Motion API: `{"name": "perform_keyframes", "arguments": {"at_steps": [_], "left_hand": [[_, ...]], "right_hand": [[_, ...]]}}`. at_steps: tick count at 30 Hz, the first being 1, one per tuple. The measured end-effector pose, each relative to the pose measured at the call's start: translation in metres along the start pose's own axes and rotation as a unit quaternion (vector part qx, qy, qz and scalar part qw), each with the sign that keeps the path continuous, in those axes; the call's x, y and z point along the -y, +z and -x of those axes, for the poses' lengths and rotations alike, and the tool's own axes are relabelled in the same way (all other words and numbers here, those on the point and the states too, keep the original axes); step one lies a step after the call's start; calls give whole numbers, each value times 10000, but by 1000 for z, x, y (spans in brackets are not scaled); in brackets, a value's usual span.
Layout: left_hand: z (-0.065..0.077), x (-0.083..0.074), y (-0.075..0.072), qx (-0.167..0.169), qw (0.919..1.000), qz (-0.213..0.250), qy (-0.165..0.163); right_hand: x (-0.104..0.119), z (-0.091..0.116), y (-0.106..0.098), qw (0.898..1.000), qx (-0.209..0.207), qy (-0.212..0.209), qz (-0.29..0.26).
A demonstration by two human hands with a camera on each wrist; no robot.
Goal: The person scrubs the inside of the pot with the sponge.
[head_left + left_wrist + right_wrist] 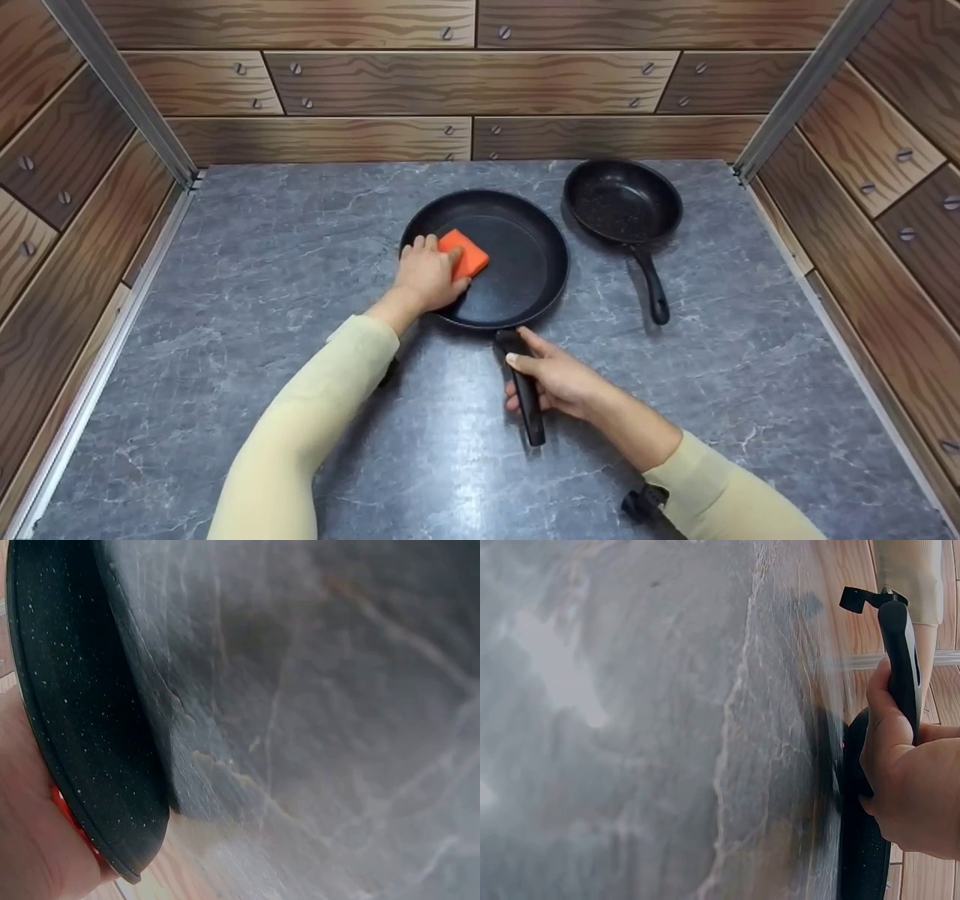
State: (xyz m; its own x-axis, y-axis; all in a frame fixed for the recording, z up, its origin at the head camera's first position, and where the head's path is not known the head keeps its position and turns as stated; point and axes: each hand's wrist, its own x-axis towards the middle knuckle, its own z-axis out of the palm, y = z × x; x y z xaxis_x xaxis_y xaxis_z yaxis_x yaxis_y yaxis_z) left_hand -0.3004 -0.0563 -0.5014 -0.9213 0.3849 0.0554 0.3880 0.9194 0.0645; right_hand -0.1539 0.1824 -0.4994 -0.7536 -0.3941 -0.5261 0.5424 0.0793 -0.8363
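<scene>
A large black frying pan (517, 255) sits on the grey marbled table, its handle pointing toward the person. Over the pan's left side, the left hand (429, 276) grips an orange sponge (466, 255) against the inside of the pan. In the left wrist view, the speckled outer wall of the pan (90, 705) hides most of the sponge, and only a sliver of orange shows beside the hand (37, 817). The right hand (562, 379) holds the pan's black handle (531, 412), thumb on top and fingers curled beneath. The right wrist view shows this grip from the side, with the hand (915, 780) around the handle.
A smaller black frying pan (622, 202) stands at the back right, its handle (654, 292) angled toward the front. Wood-patterned panels (472, 82) wall in the back and both sides of the table (285, 225). Metal posts (127, 97) rise at the back corners.
</scene>
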Motion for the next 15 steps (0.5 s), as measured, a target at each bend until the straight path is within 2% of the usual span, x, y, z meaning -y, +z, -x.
{"name": "perform_keyframes", "arguments": {"at_steps": [8, 15], "left_hand": [[6, -6, -4, 121, 9997, 32, 209], [15, -8, -4, 184, 9988, 253, 367]], "right_hand": [[2, 0, 1, 10000, -16, 32, -4], [1, 0, 2, 10000, 20, -14, 57]]}}
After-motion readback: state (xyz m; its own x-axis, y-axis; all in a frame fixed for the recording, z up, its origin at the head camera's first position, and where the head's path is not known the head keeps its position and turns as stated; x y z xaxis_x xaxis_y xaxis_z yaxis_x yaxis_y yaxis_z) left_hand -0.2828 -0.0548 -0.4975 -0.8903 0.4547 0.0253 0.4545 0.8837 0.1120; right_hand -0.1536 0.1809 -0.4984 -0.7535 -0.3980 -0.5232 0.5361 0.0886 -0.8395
